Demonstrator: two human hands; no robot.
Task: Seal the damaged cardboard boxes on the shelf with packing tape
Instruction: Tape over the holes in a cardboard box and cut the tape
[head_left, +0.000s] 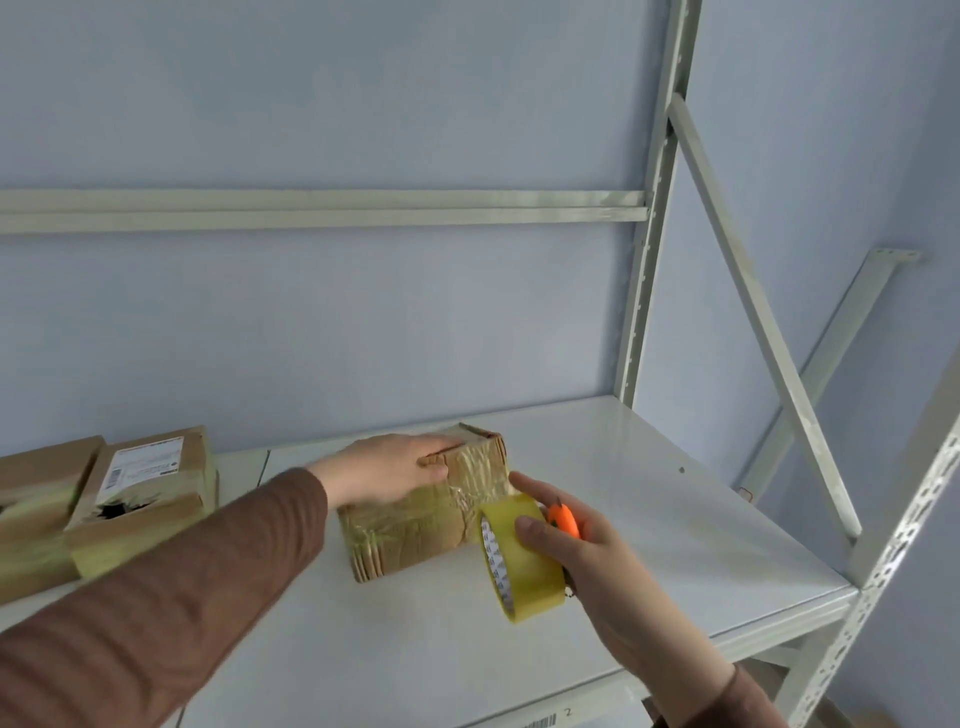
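Left hand (395, 470) lies flat, fingers together, pinning the crumpled tape-wrapped brown cardboard box (426, 512) steady while right hand (582, 551) fingers curl round the yellowish packing-tape roll (519, 564) just right of it, probably ready for another strip.

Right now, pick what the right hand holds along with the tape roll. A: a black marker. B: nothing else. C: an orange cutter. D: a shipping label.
C: the right hand grips the yellowish tape roll, with an orange cutter tucked behind it.
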